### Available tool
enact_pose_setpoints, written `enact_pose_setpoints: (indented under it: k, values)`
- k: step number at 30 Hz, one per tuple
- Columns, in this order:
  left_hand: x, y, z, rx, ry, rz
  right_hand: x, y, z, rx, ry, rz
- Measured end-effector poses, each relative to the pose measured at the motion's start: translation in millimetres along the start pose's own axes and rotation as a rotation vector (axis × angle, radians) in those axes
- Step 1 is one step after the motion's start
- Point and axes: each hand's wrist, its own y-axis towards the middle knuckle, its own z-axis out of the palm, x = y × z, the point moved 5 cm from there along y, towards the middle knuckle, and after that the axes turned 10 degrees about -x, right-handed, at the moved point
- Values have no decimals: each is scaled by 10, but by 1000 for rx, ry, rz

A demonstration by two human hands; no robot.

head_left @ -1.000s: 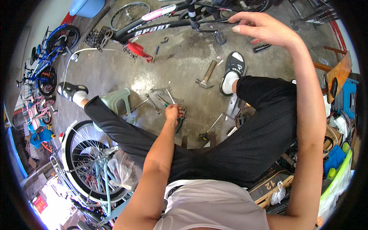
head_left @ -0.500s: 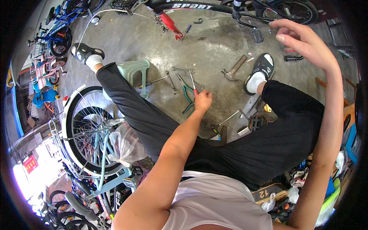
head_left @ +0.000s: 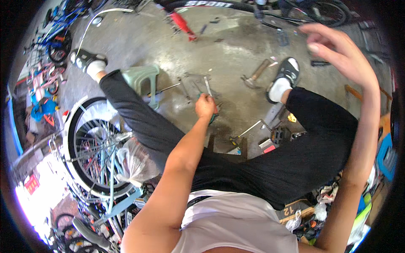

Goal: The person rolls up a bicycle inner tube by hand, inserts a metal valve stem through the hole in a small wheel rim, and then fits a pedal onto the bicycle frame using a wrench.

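Note:
My left hand [head_left: 205, 106] is low over the floor between my legs, its fingers closed around green-handled pliers [head_left: 214, 119] that it mostly hides. Close beside its fingers lies a red-handled screwdriver [head_left: 207, 85], shaft pointing away from me. Wrenches lie just beyond, one open-ended wrench [head_left: 184, 90] to the left. A second screwdriver [head_left: 169, 88] reaches out beside the stool. My right hand [head_left: 339, 52] is raised at the far right, fingers bent and apart, holding nothing. Between the hands, a hammer [head_left: 256, 75] with a wooden handle rests on the concrete.
A pale green stool [head_left: 145, 74] stands by my left leg. A light blue bicycle [head_left: 112, 164] with a bagged part is at my left. A red fork [head_left: 182, 26] and a black tyre [head_left: 236, 6] are ahead. Near my right leg lie a pedal [head_left: 277, 135] and a yellow-handled tool [head_left: 234, 140].
My left hand has shifted left from the red-handled screwdriver to the pliers and closed on them. The right hand stays raised, with slight movement. The whole view has shifted a little.

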Motion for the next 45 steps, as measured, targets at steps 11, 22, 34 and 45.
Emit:
enact_pose_setpoints:
  k: [11,22,34,45]
  values:
    - [-3941,-206,-1917,38,-779,736,333,-869,-1138,-683,185,-194]
    - [-6042,-2829,-950,784,-580,1448,-2049,-3603,1097,-660,263,640]
    - [-4922,-3061,460,795,568,1750,-2040,-4759,3721,-889,396,1478]
    - [-4984,-3722,113,887,477,1912,-2451,-4467,3770,-400,278,1668]
